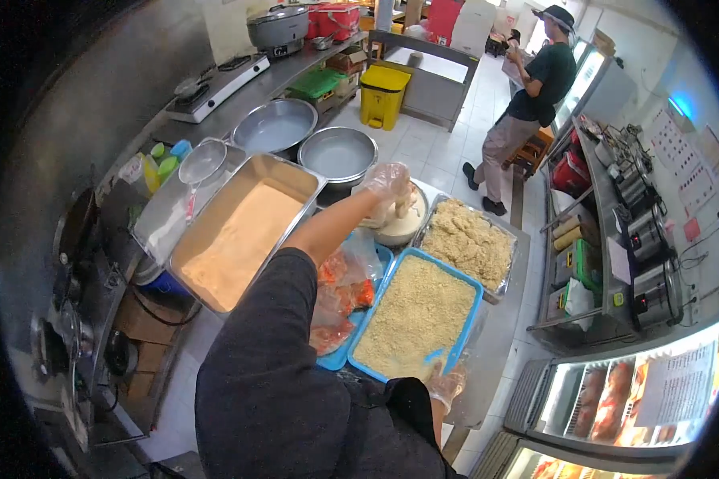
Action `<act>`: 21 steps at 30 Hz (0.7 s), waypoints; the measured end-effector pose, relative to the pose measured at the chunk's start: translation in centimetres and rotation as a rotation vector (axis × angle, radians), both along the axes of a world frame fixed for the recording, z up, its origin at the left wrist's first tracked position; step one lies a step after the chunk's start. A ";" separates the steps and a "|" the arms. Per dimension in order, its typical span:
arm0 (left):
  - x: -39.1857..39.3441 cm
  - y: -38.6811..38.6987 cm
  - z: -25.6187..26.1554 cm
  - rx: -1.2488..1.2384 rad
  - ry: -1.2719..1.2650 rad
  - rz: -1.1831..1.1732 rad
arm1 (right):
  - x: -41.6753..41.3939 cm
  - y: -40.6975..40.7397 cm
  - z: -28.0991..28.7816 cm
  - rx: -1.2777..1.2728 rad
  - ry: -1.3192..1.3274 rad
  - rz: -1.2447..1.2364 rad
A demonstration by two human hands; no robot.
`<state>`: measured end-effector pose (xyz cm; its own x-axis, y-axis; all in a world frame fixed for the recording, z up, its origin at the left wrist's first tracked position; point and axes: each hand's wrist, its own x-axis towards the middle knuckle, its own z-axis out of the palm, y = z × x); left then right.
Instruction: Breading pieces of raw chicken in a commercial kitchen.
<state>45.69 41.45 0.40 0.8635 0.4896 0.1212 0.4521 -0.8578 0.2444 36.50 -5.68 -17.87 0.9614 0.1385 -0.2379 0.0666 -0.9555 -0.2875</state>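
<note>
My left hand (390,187), in a clear plastic glove, is over a steel bowl of pale batter (402,224). Its fingers hold a batter-coated food piece (406,202). At the near right corner of a blue tray of pale crumbs (419,311) is my right hand (446,383), also gloved, its fingers apart with nothing seen in them. Beyond that tray, a metal tray (467,242) holds a heap of crumb-coated pieces. Bags of reddish food (341,293) lie in another blue tray to the left, partly hidden by my left arm. A deep steel pan (245,239) contains orange-tan powder.
Two steel basins of cloudy liquid (274,127) (337,154) stand beyond the pan. A mesh strainer (202,161) rests at its left. A person in a dark shirt (545,84) stands farther back. Shelves (599,239) and lit display fridges (629,395) line the right.
</note>
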 end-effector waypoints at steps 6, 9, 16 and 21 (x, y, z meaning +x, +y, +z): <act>-0.3 0.9 -0.6 0.009 -0.035 -0.053 | 2.8 -0.3 -2.2 -0.039 0.071 0.097; 0.0 2.1 -1.2 -0.039 -0.101 -0.033 | 2.1 0.4 -0.5 0.002 -0.213 0.116; 0.2 1.5 2.7 -0.089 -0.175 -0.162 | -3.7 2.2 0.8 0.238 -0.531 -0.035; 0.9 2.7 4.6 -0.015 -0.349 -0.267 | -8.3 3.0 1.1 0.279 -0.465 0.044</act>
